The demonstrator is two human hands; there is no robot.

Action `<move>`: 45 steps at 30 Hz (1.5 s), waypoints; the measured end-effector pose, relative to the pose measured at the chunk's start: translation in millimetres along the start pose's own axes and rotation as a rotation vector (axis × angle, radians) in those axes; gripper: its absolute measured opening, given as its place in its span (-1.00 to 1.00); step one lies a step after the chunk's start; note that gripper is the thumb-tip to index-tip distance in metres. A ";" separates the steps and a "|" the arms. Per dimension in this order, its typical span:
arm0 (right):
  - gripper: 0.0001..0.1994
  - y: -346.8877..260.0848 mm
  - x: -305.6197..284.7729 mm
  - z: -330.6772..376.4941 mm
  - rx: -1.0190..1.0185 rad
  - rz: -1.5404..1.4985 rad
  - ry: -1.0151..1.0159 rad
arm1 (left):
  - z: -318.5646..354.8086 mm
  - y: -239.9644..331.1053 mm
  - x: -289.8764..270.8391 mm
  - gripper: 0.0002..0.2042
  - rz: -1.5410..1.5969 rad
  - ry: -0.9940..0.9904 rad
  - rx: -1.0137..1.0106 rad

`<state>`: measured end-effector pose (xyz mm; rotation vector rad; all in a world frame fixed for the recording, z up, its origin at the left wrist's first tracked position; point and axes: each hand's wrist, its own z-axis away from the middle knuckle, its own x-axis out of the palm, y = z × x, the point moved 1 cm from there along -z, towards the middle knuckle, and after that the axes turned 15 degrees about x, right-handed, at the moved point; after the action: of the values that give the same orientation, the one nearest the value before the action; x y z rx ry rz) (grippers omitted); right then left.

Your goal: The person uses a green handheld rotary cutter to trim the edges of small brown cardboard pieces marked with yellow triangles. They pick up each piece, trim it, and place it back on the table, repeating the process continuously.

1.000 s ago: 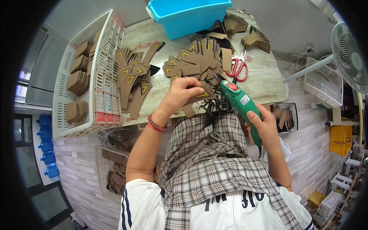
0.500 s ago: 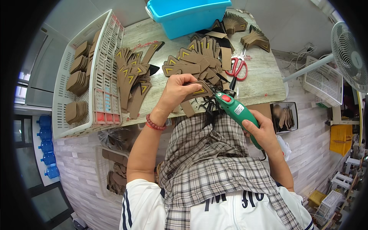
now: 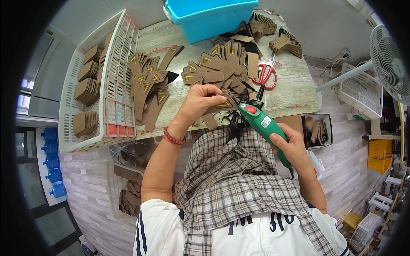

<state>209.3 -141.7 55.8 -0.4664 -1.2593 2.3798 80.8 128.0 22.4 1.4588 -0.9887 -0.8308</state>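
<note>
My left hand (image 3: 198,102) pinches a flat brown tab (image 3: 224,105) with a dark edge and a yellow chevron, held just past the near table edge. Wrapped round the body of a green handheld electric cutter (image 3: 260,119) with a red button is my right hand (image 3: 292,147). The cutter's head meets the tab's right end or lies very close to it; the exact contact is too small to tell. Black strip scraps (image 3: 233,123) hang below the head. Beyond my hands lies a heap of similar tabs (image 3: 218,64), with another heap (image 3: 147,85) to its left.
A blue tub (image 3: 209,19) stands at the table's far edge. Red-handled scissors (image 3: 268,77) lie right of the heap, near fanned tab stacks (image 3: 285,42). A white crate (image 3: 115,77) with brown stacks borders the left side. A fan (image 3: 388,64) stands at right.
My left hand and the tab have shifted very slightly, the tab's right end tilting a little lower. The cutter has moved slightly left in my right hand.
</note>
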 end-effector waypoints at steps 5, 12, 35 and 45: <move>-0.65 -5.4 2.7 -1.3 0.002 0.011 0.004 | 1.0 0.4 4.3 -0.92 0.016 -0.026 -0.026; -0.66 -3.1 6.2 -14.3 -0.037 -0.059 0.053 | -4.1 2.3 11.6 -0.92 -0.062 0.050 0.020; -0.61 12.3 17.4 -6.3 -0.066 0.027 0.174 | 20.3 -26.9 65.7 -0.90 0.503 0.550 0.080; -0.63 8.3 18.2 -6.5 -0.074 0.041 0.170 | 12.6 -31.9 74.4 -0.93 0.458 0.607 0.178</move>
<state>195.0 -132.3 43.5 -0.7080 -1.2750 2.2777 103.0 55.3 -8.2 1.4253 -0.8813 0.0428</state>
